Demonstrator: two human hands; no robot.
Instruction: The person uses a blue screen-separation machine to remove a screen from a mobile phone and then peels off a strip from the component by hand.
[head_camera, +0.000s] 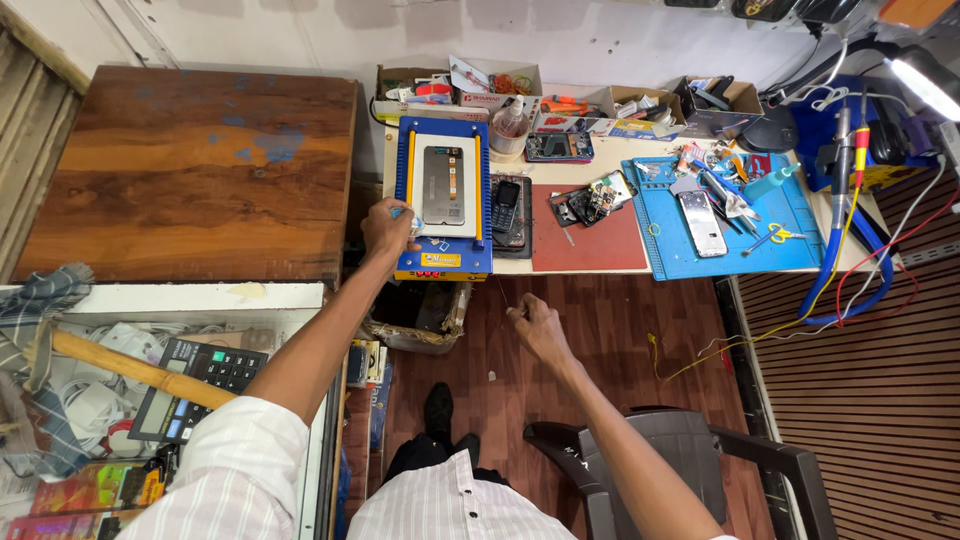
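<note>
My left hand reaches to the front left corner of a blue and yellow machine. Its fingers are closed on a small pale object there; I cannot tell what it is. A phone screen panel lies flat on the machine's white plate. My right hand hangs in the air below the workbench edge, fingers loosely curled, pinching what looks like a thin wire that is hard to make out. A dark keypad phone lies just right of the machine.
A red mat and a blue mat hold phone parts, tweezers and a phone back. Cardboard boxes line the back. A wooden panel is at left, a calculator and hammer handle below it, a dark plastic chair behind me.
</note>
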